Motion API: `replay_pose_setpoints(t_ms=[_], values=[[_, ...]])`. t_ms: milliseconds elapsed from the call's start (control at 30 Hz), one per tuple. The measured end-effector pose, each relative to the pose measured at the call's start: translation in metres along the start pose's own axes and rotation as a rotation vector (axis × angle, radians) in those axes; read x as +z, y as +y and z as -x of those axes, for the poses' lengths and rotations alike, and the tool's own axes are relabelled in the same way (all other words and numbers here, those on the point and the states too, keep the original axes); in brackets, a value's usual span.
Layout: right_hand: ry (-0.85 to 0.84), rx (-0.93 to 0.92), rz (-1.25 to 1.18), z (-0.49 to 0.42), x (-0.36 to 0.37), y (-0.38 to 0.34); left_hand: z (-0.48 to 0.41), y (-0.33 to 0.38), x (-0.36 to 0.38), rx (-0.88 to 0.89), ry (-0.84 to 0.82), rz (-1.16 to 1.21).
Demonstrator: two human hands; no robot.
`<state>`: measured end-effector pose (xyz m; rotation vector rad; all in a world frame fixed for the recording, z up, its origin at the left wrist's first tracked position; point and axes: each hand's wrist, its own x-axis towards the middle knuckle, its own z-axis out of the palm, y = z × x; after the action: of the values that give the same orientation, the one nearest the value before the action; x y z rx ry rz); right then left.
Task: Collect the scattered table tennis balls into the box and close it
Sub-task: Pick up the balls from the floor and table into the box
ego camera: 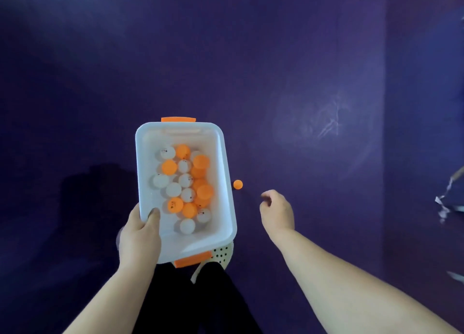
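one orange table tennis ball (pixel 237 184) lies loose on the purple floor (pixel 301 57), just beside the right wall of the white plastic box (pixel 139 163) and apart from it. about twenty balls, orange ones (pixel 169 166) mixed with white ones (pixel 187 226), sit piled in the bottom of the box, heaped toward its right side. the box is open on top, with no lid on it, and has an orange latch at the far end (pixel 178 119) and another at the near end (pixel 192 259). the left hand (pixel 140 233) grips the box at its near left corner, thumb (pixel 153 214) hooked over the rim into the inside, the other fingers hidden beneath. the right hand (pixel 277 214) hovers near the loose ball without touching it, fingers loosely curled and nothing seen in them. under the near right corner of the box a cream perforated shoe (pixel 222 253) shows, with dark trouser legs (pixel 180 303) below it.
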<state>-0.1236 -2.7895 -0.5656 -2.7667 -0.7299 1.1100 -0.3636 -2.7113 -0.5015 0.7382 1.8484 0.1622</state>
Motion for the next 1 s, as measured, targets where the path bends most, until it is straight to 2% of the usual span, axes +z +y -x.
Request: replay_pose_setpoints(t_ms=[167,333,567,667,767,833,1000], values=[[-0.254,0.108,0.096,-0.069,0.047,0.014,-0.072,0.002,0.043,0.028,-0.045,-0.066],[-0.282,0.114,0.115,-0.137,0.105,0.027,-0.141,-0.014,0.077,0.059,-0.072,-0.144],[-0.203,0.136,0.201,-0.206,0.182,0.03,-0.199,-0.048,0.083,0.051,-0.039,-0.068],[-0.234,0.144,0.224,-0.213,0.205,0.025,-0.214,-0.057,0.077,0.015,-0.025,-0.012],[-0.185,0.152,0.28,-0.207,0.211,0.016,-0.22,-0.059,0.067,-0.02,-0.015,0.037],[-0.123,0.108,0.212,-0.198,0.204,0.001,-0.219,-0.055,0.057,-0.041,0.005,0.074],[0.116,-0.152,-0.069,-0.157,0.16,-0.08,-0.207,-0.031,0.027,-0.075,0.039,0.219]])
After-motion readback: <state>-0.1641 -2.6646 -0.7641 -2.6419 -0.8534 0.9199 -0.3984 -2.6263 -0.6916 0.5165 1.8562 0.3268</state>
